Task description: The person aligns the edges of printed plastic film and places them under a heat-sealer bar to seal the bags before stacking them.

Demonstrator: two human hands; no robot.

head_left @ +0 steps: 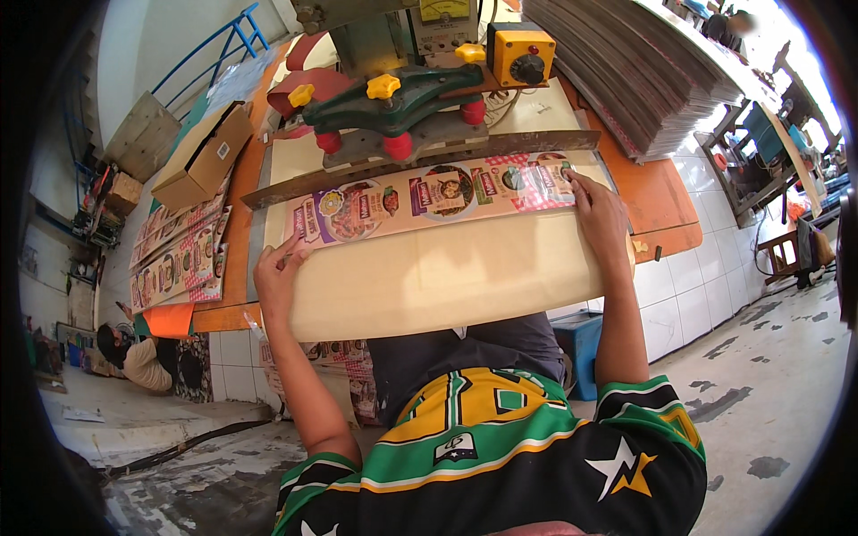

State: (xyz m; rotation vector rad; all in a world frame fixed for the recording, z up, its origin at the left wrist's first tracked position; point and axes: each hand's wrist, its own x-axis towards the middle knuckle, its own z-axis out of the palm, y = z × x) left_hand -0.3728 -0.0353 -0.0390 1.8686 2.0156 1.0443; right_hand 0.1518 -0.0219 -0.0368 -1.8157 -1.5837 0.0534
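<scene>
A long printed strip (407, 201) with food pictures lies across a smooth cream-coloured surface (438, 277). Its far edge runs along a long metal bar (527, 146) under a dark green press head (416, 100). At the strip's left end, my left hand (281, 272) has thumb and fingers closed on the corner. On the other side, my right hand (601, 213) pinches the right end, thumb on top, close to the bar. Both forearms reach round the cream surface's sides. Whether the strip and cream surface are joined cannot be seen.
An orange control box (520, 55) with a black knob sits beside the press. Back right is a tall stack of sheets (635, 71). At left lie an open cardboard box (204, 152) and printed sheets (174, 272). A blue bin (579, 353) stands below; another person (143, 357) crouches far left.
</scene>
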